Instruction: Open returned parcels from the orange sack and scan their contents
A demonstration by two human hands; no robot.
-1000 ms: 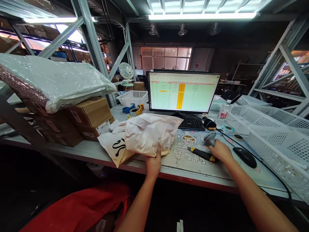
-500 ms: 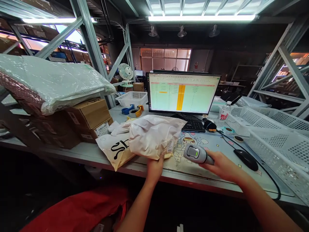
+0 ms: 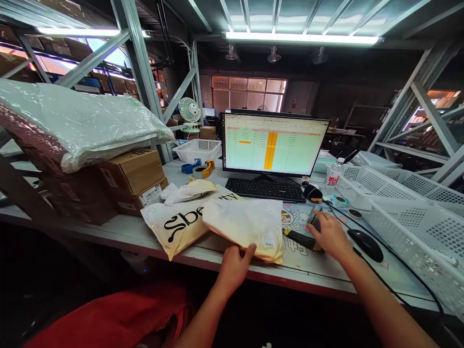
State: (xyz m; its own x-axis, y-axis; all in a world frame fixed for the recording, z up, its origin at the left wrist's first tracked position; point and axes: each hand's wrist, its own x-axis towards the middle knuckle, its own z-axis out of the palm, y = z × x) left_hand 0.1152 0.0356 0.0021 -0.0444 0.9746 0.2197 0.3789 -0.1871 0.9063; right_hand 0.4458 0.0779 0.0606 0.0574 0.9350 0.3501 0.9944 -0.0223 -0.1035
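My left hand (image 3: 235, 267) pinches the near edge of a pale plastic mailer bag (image 3: 246, 220), thumb on top and fingers curled at its underside. The bag lies tilted on the desk, its barcode label (image 3: 268, 238) facing up. Under its left side is another mailer bag (image 3: 174, 222) with black lettering. My right hand (image 3: 331, 234) is closed over a grey barcode scanner (image 3: 314, 218) low on the desk mat, covering most of it. Beside those fingers lies a black-and-yellow elongated piece (image 3: 301, 239); whether it belongs to the scanner I cannot tell.
A monitor (image 3: 275, 145) and keyboard (image 3: 266, 190) stand behind the bags. Cardboard boxes (image 3: 134, 171) under a big plastic-wrapped pack (image 3: 97, 123) crowd the left. A mouse (image 3: 366, 244), a bottle (image 3: 334, 173) and white baskets (image 3: 409, 232) occupy the right. Tape dispensers (image 3: 203, 169) sit farther back.
The upper mailer bag has come down and right from a raised position, baring the keyboard. My right hand has moved the scanner right and slightly up in view, to the mat.
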